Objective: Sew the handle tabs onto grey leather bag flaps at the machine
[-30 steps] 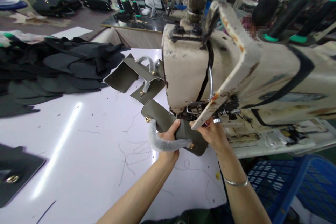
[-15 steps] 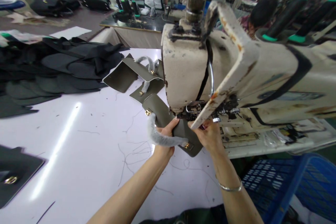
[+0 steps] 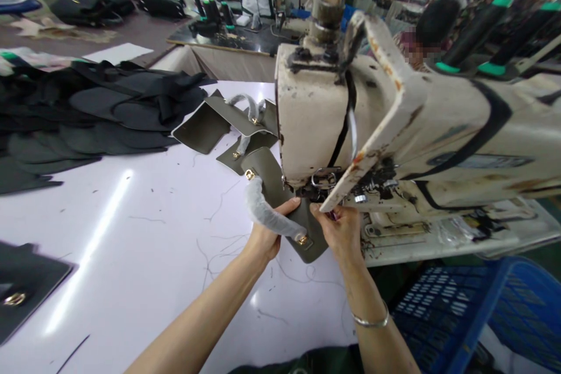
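An olive flap piece (image 3: 268,178) with gold rings and a plastic-wrapped handle (image 3: 266,210) lies partly under the head of a sewing machine (image 3: 313,123). My left hand (image 3: 269,234) grips its left side, fingers beneath the handle and thumb on top near the needle area. At the piece's right edge, my right hand (image 3: 342,228) is closed with thumb and forefinger on the edge, just below the machine's slanted guard. The needle area itself is mostly hidden. Further olive pieces (image 3: 232,117) with a wrapped handle lie behind, left of the machine.
Dark cut pieces (image 3: 127,105) are heaped at the left of the white table (image 3: 144,269). A dark panel (image 3: 30,286) with a gold ring lies nearer. Loose threads are scattered about. A blue basket (image 3: 464,304) stands at lower right. People are in the background.
The olive piece has turned slightly, its near end swinging left, and the handle has shifted with it. Both my hands have moved a little left. The view has shifted slightly.
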`<state>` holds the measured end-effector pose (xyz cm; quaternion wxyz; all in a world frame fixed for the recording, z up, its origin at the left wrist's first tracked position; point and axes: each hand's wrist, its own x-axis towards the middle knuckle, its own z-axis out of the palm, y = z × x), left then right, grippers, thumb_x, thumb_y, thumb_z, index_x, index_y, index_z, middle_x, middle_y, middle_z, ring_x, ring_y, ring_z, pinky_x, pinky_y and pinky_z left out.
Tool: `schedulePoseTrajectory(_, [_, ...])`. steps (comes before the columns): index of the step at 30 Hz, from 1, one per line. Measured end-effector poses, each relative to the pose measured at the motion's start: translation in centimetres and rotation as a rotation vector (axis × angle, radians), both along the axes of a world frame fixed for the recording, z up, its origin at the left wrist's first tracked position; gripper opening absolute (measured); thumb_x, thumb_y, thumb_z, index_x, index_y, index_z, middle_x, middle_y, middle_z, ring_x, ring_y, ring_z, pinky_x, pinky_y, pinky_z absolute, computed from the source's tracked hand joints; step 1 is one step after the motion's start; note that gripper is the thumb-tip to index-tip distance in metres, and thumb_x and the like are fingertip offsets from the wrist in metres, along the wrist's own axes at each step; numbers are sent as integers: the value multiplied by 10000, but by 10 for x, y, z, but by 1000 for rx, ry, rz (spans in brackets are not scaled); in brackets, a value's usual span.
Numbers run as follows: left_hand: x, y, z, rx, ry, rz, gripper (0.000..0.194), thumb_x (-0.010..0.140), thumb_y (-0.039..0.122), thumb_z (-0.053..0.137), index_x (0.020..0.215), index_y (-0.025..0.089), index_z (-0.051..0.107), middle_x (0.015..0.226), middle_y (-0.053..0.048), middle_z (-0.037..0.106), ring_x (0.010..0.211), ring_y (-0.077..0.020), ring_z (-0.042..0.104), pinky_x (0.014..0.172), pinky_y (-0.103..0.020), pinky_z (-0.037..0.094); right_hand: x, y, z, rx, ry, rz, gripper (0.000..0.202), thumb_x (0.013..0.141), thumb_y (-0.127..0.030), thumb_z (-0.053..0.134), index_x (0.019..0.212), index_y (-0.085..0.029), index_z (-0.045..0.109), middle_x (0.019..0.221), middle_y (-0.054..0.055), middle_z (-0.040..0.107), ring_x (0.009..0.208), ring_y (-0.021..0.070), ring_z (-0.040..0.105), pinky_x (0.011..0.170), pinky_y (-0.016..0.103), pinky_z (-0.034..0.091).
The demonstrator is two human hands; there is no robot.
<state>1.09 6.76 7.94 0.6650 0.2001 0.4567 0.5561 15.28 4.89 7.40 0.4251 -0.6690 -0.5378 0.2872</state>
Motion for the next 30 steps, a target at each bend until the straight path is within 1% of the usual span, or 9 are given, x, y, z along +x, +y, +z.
schedulePoseTrajectory(2, [0,2,0,2,1,0,383,629,210,890,978,123,757,1045,-119,777,863,-255,740,819,-358,630,-1,-1,-2,-2,20,-6,339,843,-426,698,701,-131,786,522,-16,529,512,114,451,521,239,327])
schedulePoseTrajectory(6, [-3,6,0,-17,-7,-10,390,582,191,904,939,116,766,975,-107,788,785,-240,738,785,-362,639,-5,0,-9,-11,51,-38,382,834,-468,699,665,-132,769,503,-19,505,492,112,440,505,237,333])
schedulePoseTrajectory(8, [-5,8,0,-26,-9,-31,380,579,190,904,926,112,770,948,-106,790,757,-234,738,770,-361,643,-7,0,-11,-19,65,-56,385,833,-472,698,684,-126,777,508,-16,514,489,112,444,501,237,341])
schedulePoseTrajectory(14, [-12,16,-2,-16,23,-104,457,598,236,905,1013,96,774,1047,-153,783,831,-287,755,791,-400,653,-15,-1,-13,-13,104,-81,378,844,-460,686,685,-129,776,542,-1,557,525,127,490,540,246,388])
schedulePoseTrajectory(17, [-18,23,-5,-10,58,-148,473,591,247,909,1024,108,780,1030,-146,787,819,-286,756,769,-399,660,-17,-3,-14,-17,116,-67,384,849,-462,679,660,-137,757,524,-15,507,510,118,448,517,245,355])
schedulePoseTrajectory(21, [-27,35,-6,5,81,-210,410,573,245,912,950,128,799,973,-135,794,803,-288,758,734,-387,664,-21,-3,-13,-14,119,-49,420,858,-454,664,554,-165,662,497,-39,363,500,102,345,497,251,271])
schedulePoseTrajectory(25, [-33,45,-3,-10,70,-261,342,497,232,929,797,140,793,809,-120,783,724,-294,752,645,-369,657,-22,-4,-9,-19,178,2,489,864,-408,657,472,-189,465,527,-50,258,528,93,265,511,261,210])
schedulePoseTrajectory(28, [-36,50,-1,-13,72,-280,354,474,224,929,790,150,789,796,-106,780,701,-279,750,622,-344,647,-20,-7,-10,-40,248,48,523,870,-396,658,485,-199,365,558,-54,222,555,91,228,527,268,177])
schedulePoseTrajectory(30, [-36,53,-1,25,70,-286,351,484,228,920,802,153,791,842,-112,788,750,-282,758,654,-333,646,-18,-10,-14,-51,287,62,512,868,-403,664,495,-197,380,562,-55,234,561,92,232,533,265,186])
